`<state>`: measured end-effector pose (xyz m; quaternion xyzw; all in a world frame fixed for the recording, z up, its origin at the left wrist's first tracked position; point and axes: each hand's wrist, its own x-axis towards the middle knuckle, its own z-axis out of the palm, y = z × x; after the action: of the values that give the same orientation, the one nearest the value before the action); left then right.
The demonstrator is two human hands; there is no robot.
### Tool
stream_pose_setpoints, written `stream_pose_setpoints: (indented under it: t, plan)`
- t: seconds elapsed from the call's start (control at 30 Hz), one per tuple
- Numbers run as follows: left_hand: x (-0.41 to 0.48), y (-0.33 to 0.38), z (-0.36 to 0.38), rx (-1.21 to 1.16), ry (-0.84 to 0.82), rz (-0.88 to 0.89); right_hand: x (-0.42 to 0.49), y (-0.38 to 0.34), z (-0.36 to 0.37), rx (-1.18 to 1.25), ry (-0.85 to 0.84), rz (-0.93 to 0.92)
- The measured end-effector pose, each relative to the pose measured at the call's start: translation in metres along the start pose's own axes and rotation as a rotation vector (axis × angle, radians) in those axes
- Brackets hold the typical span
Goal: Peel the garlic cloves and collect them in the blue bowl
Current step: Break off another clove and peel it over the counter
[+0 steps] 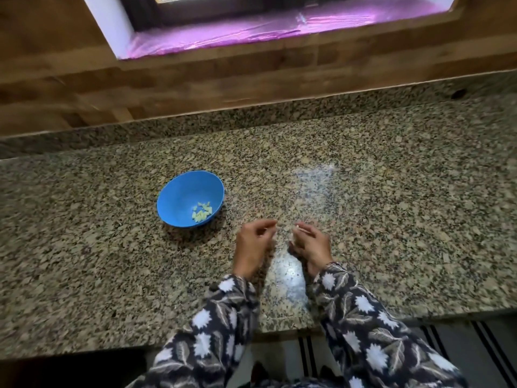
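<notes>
A blue bowl stands on the speckled granite counter, left of my hands, with several pale peeled garlic cloves lying in its bottom. My left hand hovers just right of the bowl with fingers curled; whether anything is in it I cannot tell. My right hand is close beside it, fingertips pinched on a small pale garlic clove. The view is blurred, so I cannot make out loose skins or other cloves.
A wooden wall runs along the back of the counter, with a window sill covered in shiny purple sheet above it. The counter's front edge lies below my patterned sleeves, with a striped floor mat beneath.
</notes>
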<state>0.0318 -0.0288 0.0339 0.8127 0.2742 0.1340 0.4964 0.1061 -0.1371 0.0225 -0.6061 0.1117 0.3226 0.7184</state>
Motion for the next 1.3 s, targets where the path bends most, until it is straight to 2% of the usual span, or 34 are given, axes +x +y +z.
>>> stream_pose_setpoints:
  t: [0.1,0.2,0.3,0.43,0.57,0.63,0.73,0.8,0.93,1.07,1.17,1.3]
  plan:
    - [-0.01,-0.011,0.017,0.018,-0.044,0.021,-0.003,0.006,0.014,0.203,-0.032,0.111]
    - [-0.014,-0.021,0.017,0.058,0.014,0.04,-0.005,0.011,0.018,0.293,-0.054,0.172]
    - [-0.014,-0.025,0.005,0.058,0.025,-0.006,-0.007,0.014,0.019,0.209,-0.105,0.187]
    - [-0.009,-0.028,-0.01,0.042,-0.061,0.011,-0.007,0.009,0.013,-0.074,-0.151,0.13]
    - [-0.006,-0.032,-0.016,0.069,-0.076,0.075,-0.007,0.007,0.013,-0.081,-0.204,0.159]
    - [-0.007,-0.03,-0.016,-0.078,-0.039,0.011,-0.007,0.007,0.013,-0.045,-0.191,0.14]
    - [-0.009,-0.023,-0.015,-0.506,0.059,-0.267,-0.009,0.008,0.012,-0.017,-0.165,0.04]
    - [-0.012,-0.019,-0.014,-0.645,0.043,-0.385,-0.009,0.011,0.012,-0.075,-0.152,-0.043]
    - [-0.017,-0.018,-0.013,-0.673,-0.008,-0.43,-0.008,0.019,0.015,-0.14,-0.159,-0.119]
    - [-0.016,-0.019,-0.016,-0.845,0.032,-0.462,-0.011,0.021,0.018,0.044,-0.135,-0.064]
    - [-0.019,-0.017,-0.017,-0.784,-0.041,-0.446,-0.011,0.024,0.019,0.163,-0.09,-0.041]
    - [-0.017,-0.022,-0.016,-0.768,0.039,-0.458,-0.009,0.027,0.019,0.021,-0.145,-0.03]
